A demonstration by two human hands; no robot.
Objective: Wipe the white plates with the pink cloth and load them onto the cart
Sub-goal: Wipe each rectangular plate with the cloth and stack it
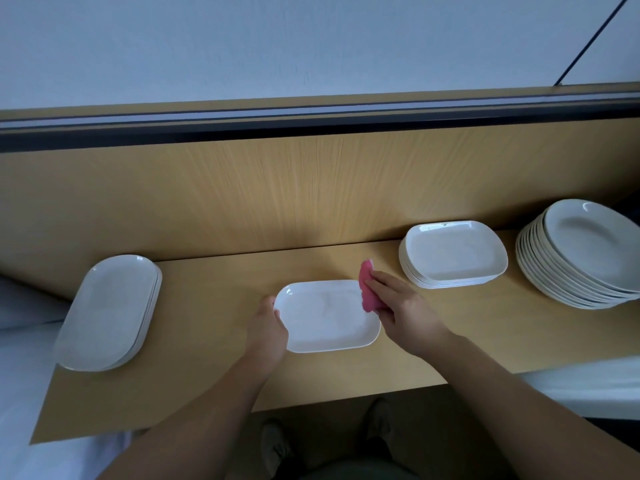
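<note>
A white rectangular plate (325, 315) lies flat on the wooden shelf (214, 289) in front of me. My left hand (266, 329) grips its left rim, thumb on top. My right hand (403, 306) holds the pink cloth (367, 287) and presses it on the plate's right rim. A stack of white rectangular plates (452, 254) sits to the right. A tall stack of round white plates (581, 254) stands at the far right. A short stack of oval white plates (110, 311) lies at the left. No cart is in view.
A wooden back panel (311, 188) rises behind the shelf, topped by a dark rail. White surfaces lie at the lower left (31, 393) and lower right. My feet (277, 445) stand on a dark floor below the shelf's front edge.
</note>
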